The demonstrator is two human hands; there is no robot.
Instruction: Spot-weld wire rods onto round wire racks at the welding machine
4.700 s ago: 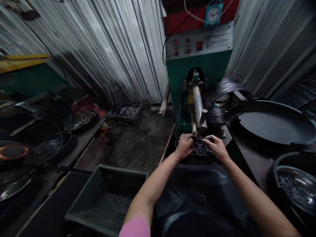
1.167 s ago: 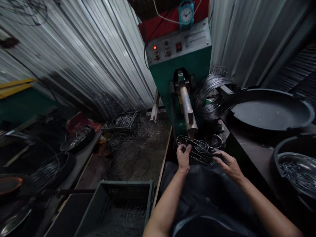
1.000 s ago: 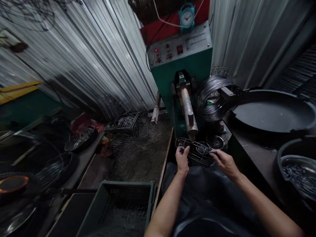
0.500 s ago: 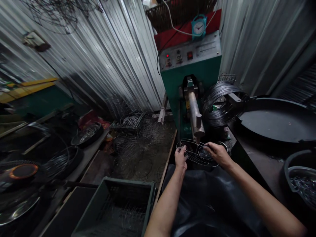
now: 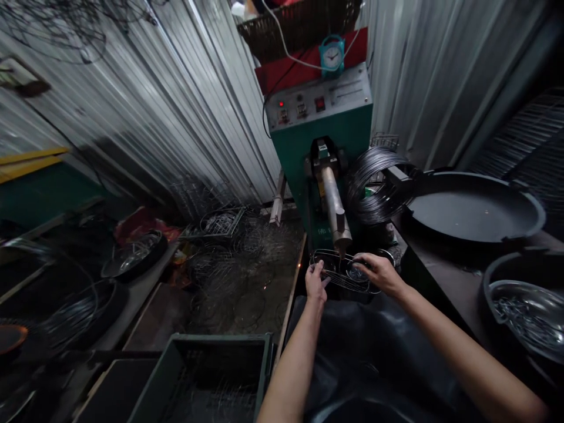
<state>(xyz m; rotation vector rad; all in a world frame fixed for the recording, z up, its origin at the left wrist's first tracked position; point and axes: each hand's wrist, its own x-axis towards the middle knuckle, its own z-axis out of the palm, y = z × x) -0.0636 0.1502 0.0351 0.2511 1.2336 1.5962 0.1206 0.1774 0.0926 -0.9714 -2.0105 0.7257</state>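
A rounded wire frame [image 5: 346, 281] is held level under the tip of the machine's metal arm [image 5: 335, 214]. My left hand [image 5: 316, 282] has its fingers closed on the left side of the frame. On the right side, my right hand [image 5: 374, 271] pinches the wire near the machine's tip. The tip meets or nearly meets the wire; the exact contact is too small to tell. Behind the arm stands the green machine [image 5: 321, 126] with a lit red lamp and a red switch.
A wire coil [image 5: 374, 185] hangs right of the arm. A big black pan [image 5: 476, 208] and a bowl of small metal parts [image 5: 529, 314] are at the right. A green crate [image 5: 207, 338] stands lower left, beside wire pieces on the floor [image 5: 251, 294].
The view has shifted, so the machine appears further left. Small sparks now show left of the hands. Both hands keep their hold on the wire frame.
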